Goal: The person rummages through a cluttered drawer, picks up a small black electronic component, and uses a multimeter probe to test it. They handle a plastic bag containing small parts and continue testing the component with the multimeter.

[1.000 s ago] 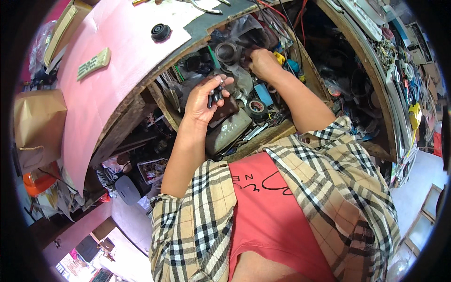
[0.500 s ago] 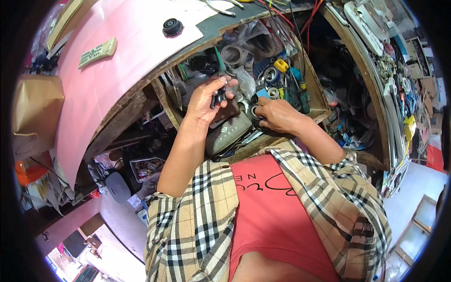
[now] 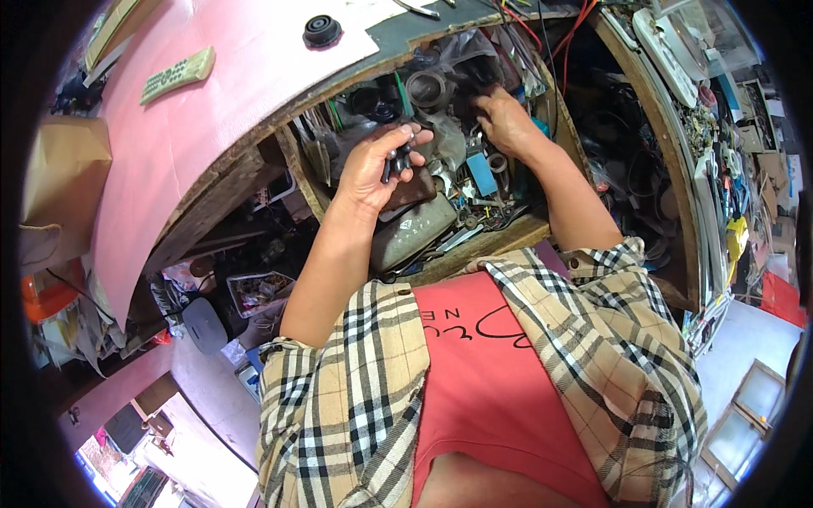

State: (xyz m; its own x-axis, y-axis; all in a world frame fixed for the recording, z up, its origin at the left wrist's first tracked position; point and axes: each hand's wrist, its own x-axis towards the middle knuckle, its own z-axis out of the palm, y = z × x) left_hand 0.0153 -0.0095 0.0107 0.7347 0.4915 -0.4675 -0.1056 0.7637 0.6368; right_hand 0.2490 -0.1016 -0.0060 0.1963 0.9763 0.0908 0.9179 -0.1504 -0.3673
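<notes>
My left hand point(image 3: 385, 165) has its fingers curled round several small black cylindrical parts point(image 3: 398, 161), above the open wooden drawer point(image 3: 301, 169) full of mixed odds and ends. My right hand point(image 3: 506, 123) reaches into the drawer's back right, fingers bent among dark plastic wrapping; what they grip is hidden. Below it lie a flat light-blue piece point(image 3: 481, 173), a ring-shaped roll point(image 3: 497, 173) and small loose bits. A grey lidded box point(image 3: 411, 233) sits at the drawer's front, and a brown item point(image 3: 411, 195) lies under my left hand.
The pink-topped bench point(image 3: 220, 102) above holds a remote control point(image 3: 176, 74) and a black round part point(image 3: 322, 32). A brown paper bag point(image 3: 63, 178) stands at the left. Red cables point(image 3: 576, 25) hang over the drawer's right side. Piled clutter point(image 3: 737, 169) lines the far right.
My right hand came down to a black tape roll at the drawer's front, then moved back up and away. That roll is gone from its place. My left hand shifted slightly.
</notes>
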